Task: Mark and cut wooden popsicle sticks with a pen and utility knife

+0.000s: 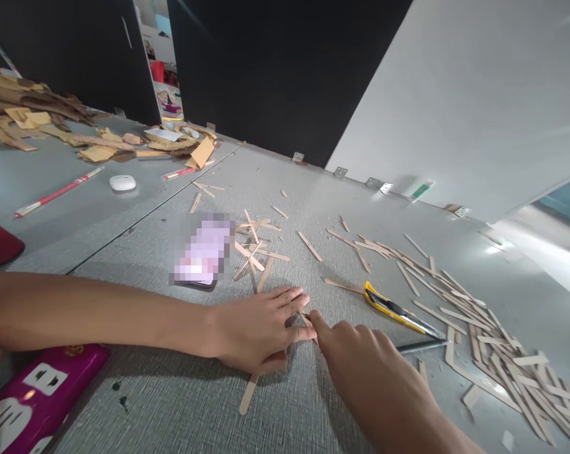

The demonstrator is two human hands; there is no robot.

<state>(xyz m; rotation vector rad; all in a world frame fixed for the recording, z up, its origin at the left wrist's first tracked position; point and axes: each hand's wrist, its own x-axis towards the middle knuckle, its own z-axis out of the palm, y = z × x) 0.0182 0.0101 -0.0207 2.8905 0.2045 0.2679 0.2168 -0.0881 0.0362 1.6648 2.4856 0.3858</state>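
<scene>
On the left lies a blurred phone point(203, 253), then the left hand point(256, 329) flat, fingers extended, over a wooden stick point(248, 396), a small stick piece point(306, 320) between its fingertips and the curled right hand point(360, 356), whose grip I cannot tell, with a yellow utility knife point(393, 307) and piled sticks point(502, 362) farther right on the surface point(171, 403).

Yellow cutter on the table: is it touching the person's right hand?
Apart. The head view shows a strip of grey tabletop between the yellow cutter and the right hand.
</scene>
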